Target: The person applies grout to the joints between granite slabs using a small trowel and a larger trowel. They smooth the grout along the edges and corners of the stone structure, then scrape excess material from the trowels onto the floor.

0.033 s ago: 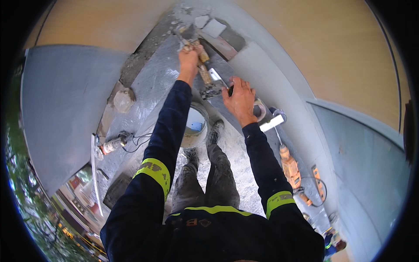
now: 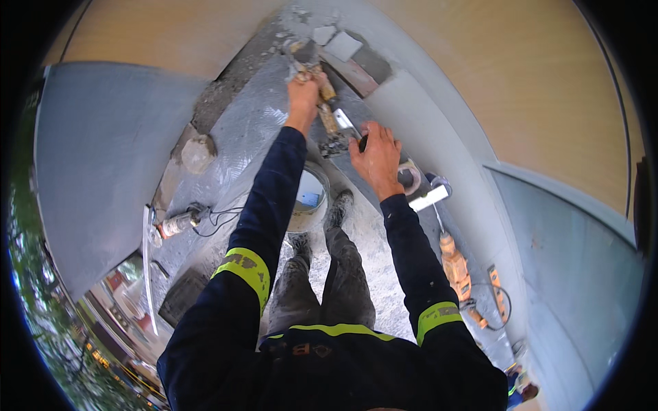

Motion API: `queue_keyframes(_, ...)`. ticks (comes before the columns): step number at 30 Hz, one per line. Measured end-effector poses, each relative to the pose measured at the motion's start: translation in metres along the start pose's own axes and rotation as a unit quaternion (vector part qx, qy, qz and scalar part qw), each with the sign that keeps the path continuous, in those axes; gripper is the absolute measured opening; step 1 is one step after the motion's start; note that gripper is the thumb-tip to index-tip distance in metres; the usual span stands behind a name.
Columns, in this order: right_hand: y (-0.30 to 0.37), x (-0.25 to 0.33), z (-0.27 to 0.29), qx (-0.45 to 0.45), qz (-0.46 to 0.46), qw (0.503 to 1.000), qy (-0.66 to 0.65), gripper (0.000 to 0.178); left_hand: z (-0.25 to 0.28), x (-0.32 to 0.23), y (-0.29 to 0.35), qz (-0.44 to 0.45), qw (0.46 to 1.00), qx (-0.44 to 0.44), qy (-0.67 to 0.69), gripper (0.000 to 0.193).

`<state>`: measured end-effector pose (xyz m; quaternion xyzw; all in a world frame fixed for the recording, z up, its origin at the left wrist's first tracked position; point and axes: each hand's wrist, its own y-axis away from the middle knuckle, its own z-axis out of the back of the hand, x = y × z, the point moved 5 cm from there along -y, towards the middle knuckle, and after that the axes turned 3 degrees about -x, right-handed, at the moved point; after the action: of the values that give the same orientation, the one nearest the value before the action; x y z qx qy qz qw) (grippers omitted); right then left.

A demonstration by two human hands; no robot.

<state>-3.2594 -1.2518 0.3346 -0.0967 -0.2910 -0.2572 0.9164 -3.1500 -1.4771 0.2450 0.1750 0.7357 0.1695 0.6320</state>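
Observation:
My left hand [image 2: 303, 101] is closed round a wooden-handled trowel at the far end of the grey ledge. Its grey blade [image 2: 306, 52] points away, over the rubble. Right beside that hand lie other mortar-smeared wooden handles [image 2: 327, 122], partly overlapping. My right hand [image 2: 375, 156] is nearer and to the right, its fingers curled over a black grip [image 2: 362, 142]. A shiny metal strip [image 2: 343, 119] shows just beyond it; whether the two are joined is unclear. Below my hands a white bucket [image 2: 306, 222] stands in front of my feet, a blue-and-white patch inside.
An angle grinder [image 2: 179, 223] with a cord lies left, near a pale stone lump [image 2: 198, 153]. On the right are a tape roll [image 2: 409, 177], a silver bar [image 2: 429, 198], an orange drill [image 2: 454, 264] and a power strip [image 2: 500, 293]. Broken tiles [image 2: 343, 46] lie at the far end.
The view has shifted slightly, so the ledge and its things sit a little farther right and lower. Both hands keep their grips.

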Motion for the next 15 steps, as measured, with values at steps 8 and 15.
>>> queue_keyframes(8,-0.038,0.058,-0.017,0.051,0.062,0.996,0.045,0.031,0.055,-0.063,0.01,-0.043,0.997,0.008,0.07,0.043)
queue_keyframes(15,-0.073,0.156,-0.098,0.031,0.211,0.977,0.0,0.03,0.162,-0.127,0.101,-0.064,0.997,-0.04,0.021,0.04)
